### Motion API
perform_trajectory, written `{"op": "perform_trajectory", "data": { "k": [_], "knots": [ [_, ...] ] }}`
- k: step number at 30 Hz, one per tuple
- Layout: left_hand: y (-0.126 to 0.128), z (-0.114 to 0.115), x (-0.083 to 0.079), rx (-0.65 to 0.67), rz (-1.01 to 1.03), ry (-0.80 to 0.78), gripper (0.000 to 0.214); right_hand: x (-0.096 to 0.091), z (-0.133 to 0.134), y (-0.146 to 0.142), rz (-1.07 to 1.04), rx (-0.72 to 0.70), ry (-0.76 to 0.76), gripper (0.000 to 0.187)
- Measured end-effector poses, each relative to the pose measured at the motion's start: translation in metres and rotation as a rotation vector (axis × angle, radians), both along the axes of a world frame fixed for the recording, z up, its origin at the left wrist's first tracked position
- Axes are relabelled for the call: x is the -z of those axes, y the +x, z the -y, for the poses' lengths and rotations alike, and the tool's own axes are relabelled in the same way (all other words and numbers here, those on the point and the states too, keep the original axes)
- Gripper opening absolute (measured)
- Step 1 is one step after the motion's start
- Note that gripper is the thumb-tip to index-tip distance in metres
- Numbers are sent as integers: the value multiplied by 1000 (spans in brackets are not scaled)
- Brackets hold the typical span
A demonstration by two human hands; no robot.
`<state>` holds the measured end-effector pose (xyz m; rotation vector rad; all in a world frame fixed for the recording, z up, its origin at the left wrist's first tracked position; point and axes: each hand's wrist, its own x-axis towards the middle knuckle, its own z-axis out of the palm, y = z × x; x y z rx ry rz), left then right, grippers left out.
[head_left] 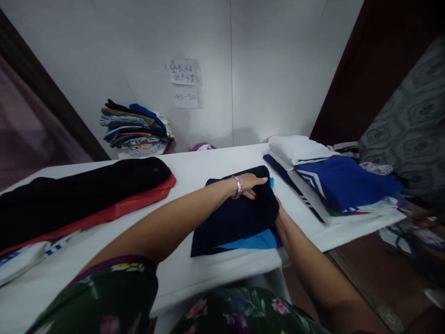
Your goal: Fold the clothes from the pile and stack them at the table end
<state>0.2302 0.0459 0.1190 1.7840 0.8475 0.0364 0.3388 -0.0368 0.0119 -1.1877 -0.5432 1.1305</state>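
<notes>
A dark navy garment (236, 213), folded into a thick block, lies on the white table in front of me. Bright blue fabric (255, 240) shows beneath its lower edge, and a little blue peeks out at the upper right. My left hand (251, 183), with a silver bracelet at the wrist, reaches across the top of the garment; its fingers are closed on the dark cloth near the upper right corner. At the right side my right hand (281, 215) grips the edge, its fingers mostly hidden behind the cloth.
Black clothing (104, 185) over a red piece (128, 206) lies left on the white table (215, 160). Folded clothes form a stack (135, 127) at the back left. To the right is a pile with a white bundle (299, 148) and a royal blue garment (347, 181). Paper signs (186, 72) hang on the wall.
</notes>
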Motion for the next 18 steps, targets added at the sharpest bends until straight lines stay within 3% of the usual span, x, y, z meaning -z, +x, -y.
{"op": "perform_trajectory", "data": {
  "k": [1,3,5,6,9,12,14,18],
  "knots": [
    [1,2,15,25,79,-117,52,4,6,4,-45,-14,-16,37],
    [-2,8,46,30,200,-202,54,8,17,9,-149,-55,-22,57],
    [-12,15,72,23,280,-124,51,9,23,10,-185,-109,-10,64],
    [-20,19,81,29,317,-48,50,8,24,11,-194,-132,-22,58],
    [-47,25,89,93,383,293,45,3,20,13,-172,-133,-52,32],
    [-76,15,82,99,299,666,41,-1,16,20,-78,-68,34,44],
    [-91,1,81,35,147,858,45,-2,17,27,14,-47,60,52],
    [-104,-23,103,-51,-221,972,57,1,21,37,191,-29,-4,62]
  ]
}}
